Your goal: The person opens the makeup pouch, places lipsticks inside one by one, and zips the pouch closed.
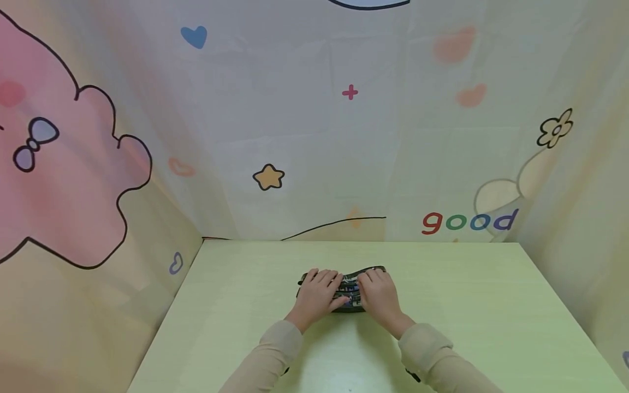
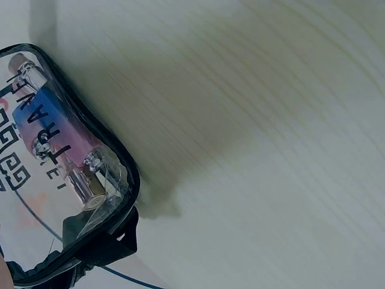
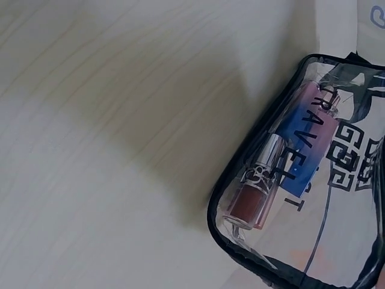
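A clear pouch with black trim [image 1: 350, 309] is between both hands near the middle of the table in the head view. My left hand [image 1: 316, 293] grips its left side, fingers over the top and thumb across the front. The right side is held by my right hand [image 1: 380, 295], with its fingers bent at the upper edge. Dark lettering, including "TRAVEL", marks the clear panel. Inside, the left wrist view shows a blue-and-pink tube [image 2: 57, 126] and a shiny capped tube [image 2: 84, 188]. A reddish-brown lip gloss tube [image 3: 248, 201] shows in the right wrist view.
The pale wood-grain table [image 1: 467, 305] extends around the pouch. Behind it hangs a printed curtain [image 1: 304, 120] with hearts, a star and the word "good". More printed cloth lines the left and right sides.
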Tool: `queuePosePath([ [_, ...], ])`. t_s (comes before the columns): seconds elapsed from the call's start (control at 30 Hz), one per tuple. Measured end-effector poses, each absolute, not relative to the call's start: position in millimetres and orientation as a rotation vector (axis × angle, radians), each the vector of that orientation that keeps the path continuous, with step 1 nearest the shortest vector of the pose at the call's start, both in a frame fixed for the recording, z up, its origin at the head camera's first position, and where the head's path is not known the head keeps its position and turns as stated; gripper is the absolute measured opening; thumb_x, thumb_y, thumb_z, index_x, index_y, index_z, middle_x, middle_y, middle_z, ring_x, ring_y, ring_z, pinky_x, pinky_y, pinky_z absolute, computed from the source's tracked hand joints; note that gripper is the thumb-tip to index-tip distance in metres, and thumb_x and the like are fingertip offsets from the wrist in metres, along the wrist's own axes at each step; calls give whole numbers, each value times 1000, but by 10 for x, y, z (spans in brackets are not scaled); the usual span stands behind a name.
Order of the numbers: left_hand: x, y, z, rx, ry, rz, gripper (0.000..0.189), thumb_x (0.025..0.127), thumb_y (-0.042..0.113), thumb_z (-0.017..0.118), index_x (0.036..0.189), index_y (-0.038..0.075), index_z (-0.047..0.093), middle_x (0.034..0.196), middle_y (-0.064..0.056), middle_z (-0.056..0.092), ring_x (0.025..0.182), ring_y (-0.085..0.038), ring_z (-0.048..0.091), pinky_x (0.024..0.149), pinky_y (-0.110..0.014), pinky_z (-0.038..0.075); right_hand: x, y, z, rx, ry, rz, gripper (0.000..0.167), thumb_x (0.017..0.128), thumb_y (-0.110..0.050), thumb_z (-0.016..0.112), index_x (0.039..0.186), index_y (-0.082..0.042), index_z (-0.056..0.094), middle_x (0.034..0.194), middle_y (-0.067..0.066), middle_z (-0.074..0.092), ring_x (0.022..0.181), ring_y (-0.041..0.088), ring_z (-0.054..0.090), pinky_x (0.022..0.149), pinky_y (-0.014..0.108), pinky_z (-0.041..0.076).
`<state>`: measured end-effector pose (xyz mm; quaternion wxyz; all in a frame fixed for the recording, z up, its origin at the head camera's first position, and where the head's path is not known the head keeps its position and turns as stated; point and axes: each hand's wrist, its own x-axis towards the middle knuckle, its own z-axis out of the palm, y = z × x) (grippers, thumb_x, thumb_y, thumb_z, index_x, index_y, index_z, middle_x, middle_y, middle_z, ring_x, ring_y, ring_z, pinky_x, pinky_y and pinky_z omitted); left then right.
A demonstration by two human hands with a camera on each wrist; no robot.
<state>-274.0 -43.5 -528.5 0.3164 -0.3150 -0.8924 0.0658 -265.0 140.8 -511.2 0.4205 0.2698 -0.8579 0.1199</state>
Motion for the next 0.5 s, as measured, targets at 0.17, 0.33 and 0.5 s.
queuePosePath([
  [0.17,-2735,-465,-5266,-843,-2414,112,62,84,62,33,125,18,51,123,3,54,114,-13,49,98,-36,35,-2637,1411,-5113,676,-2176,312,3,72,-8,59,73,-6,56,68,3,54,64,20,48,56,31,40],
  [0.33,-2744,-556,-5257,-840,-2444,10,66,83,63,36,128,17,49,127,1,52,118,-15,46,98,-38,34,-2639,1429,-5119,666,-2200,344,3,73,-8,60,74,-7,57,68,2,53,65,20,48,57,31,40],
  [0.5,-2755,-645,-5250,-810,-2484,-46,67,80,61,44,129,16,47,129,1,50,121,-17,43,98,-38,34,-2652,1424,-5106,645,-2180,379,3,74,-7,60,73,-7,57,66,2,53,63,19,47,57,32,40],
])
